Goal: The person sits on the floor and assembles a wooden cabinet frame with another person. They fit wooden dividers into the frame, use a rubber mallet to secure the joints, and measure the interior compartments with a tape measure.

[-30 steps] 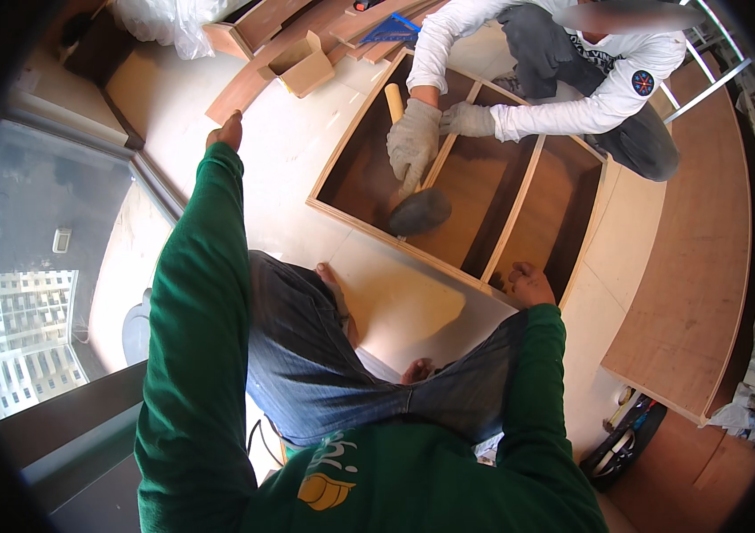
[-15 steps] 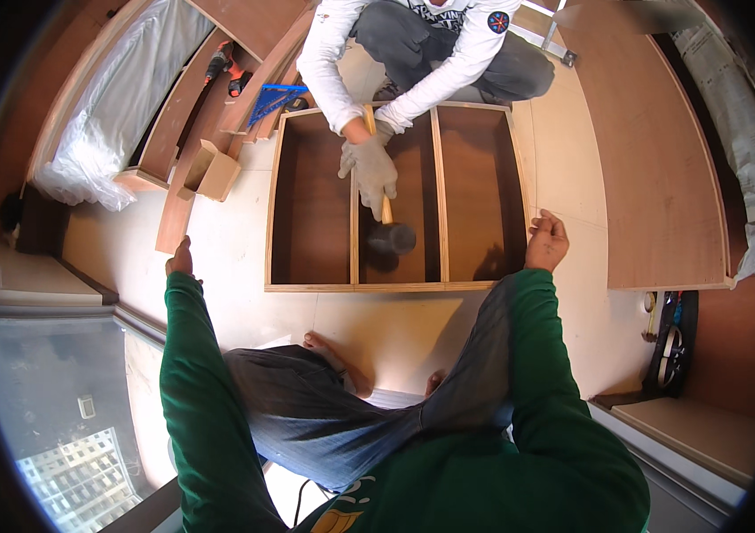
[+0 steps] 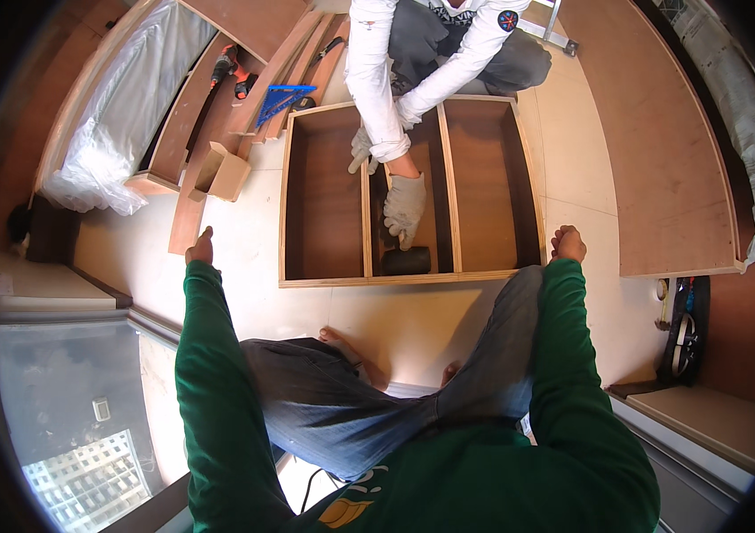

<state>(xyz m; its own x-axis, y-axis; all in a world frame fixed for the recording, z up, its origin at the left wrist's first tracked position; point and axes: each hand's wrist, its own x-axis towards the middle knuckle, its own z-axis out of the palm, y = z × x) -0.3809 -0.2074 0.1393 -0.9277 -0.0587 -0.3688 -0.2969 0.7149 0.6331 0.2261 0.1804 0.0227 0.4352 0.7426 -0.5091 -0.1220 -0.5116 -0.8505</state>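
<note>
A: Where does the head view look from?

B: From above the person's own head, facing steeply down. The person's green sleeves enter from the lower edge, the left hand (image 3: 202, 246) toward ten o'clock and the right hand (image 3: 568, 242) toward two o'clock.

A: How near is it?

B: The person's lap fills the lower half; the wooden cabinet frame (image 3: 409, 277) on the floor lies near, at twelve o'clock, with a co-worker's gloved hand (image 3: 405, 206) inside it.

A: Any distortion?

B: Fisheye: straight boards bend toward the dark round rim. Only this one view is given, so nothing is shared with another.
</note>
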